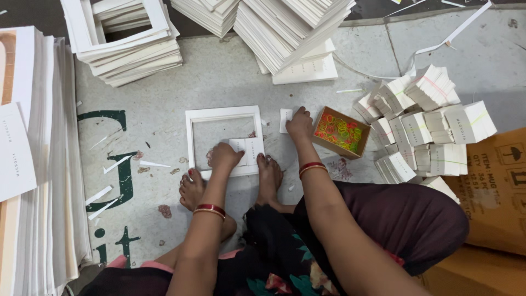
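Now my left hand (224, 156) pins small cards (247, 151) on the white frame (222, 114); my right hand (299, 124) pinches another card (285, 119), to stack next.

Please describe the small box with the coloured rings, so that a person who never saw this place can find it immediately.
Start at the white frame lying flat on the grey floor in the middle. Just right of it, past the right hand, sits a small open brown box. Unlike the bundled white cards further right, it is full of bright rubber bands.
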Tool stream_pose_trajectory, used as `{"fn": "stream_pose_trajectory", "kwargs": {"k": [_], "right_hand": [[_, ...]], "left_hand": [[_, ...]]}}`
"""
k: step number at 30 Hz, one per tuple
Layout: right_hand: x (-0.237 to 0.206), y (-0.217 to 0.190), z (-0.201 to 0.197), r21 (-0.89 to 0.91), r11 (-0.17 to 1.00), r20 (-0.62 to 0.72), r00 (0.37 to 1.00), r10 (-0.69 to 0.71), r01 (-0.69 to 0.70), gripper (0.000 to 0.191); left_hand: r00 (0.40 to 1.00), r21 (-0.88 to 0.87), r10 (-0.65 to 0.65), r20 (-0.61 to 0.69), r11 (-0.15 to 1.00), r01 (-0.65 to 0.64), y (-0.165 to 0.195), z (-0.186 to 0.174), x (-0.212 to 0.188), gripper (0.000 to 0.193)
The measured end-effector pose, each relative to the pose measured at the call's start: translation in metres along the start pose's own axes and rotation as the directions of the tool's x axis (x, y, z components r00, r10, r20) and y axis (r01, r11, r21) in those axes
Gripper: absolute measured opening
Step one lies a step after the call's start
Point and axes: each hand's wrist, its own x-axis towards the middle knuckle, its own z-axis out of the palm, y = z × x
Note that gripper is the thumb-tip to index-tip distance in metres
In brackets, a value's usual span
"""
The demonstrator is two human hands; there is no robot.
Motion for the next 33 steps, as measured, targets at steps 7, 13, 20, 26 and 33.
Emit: {"fn": "stream_pose_trajectory", "kwargs": {"k": [7,13,20,26,33], "right_hand": [[0.005,-0.013,-0.004,0.188,0.976,-0.129,0.988,-0.086,0.110,0.069],[0.004,-0.021,0.010,0.274,0.921,-0.191,0.954,-0.232,0.279,0.064],[-0.015,-0.039,0.025,0.500,0.798,0.054,0.908,-0.416,0.336,0.038],[-0.032,-0.042,0.055,0.475,0.653,0.131,0.686,-0.716,0.590,0.025],[-0.029,-0.037,0.070,0.587,0.645,0.158,0.712,-0.684,0.489,0.029]], "left_hand": [[0.984,0.000,0.035,-0.175,0.999,-0.036,0.007,0.023,-0.008,0.089],[0.973,-0.036,0.058,-0.223,0.997,-0.068,0.005,0.023,-0.003,0.095],[0.962,-0.220,0.066,-0.266,0.967,-0.127,0.003,0.025,-0.003,0.076],[0.953,-0.220,0.152,-0.262,0.952,-0.213,-0.005,0.023,-0.008,0.042],[0.754,-0.173,0.273,-0.598,0.874,-0.453,-0.005,0.015,-0.015,0.031]]}}
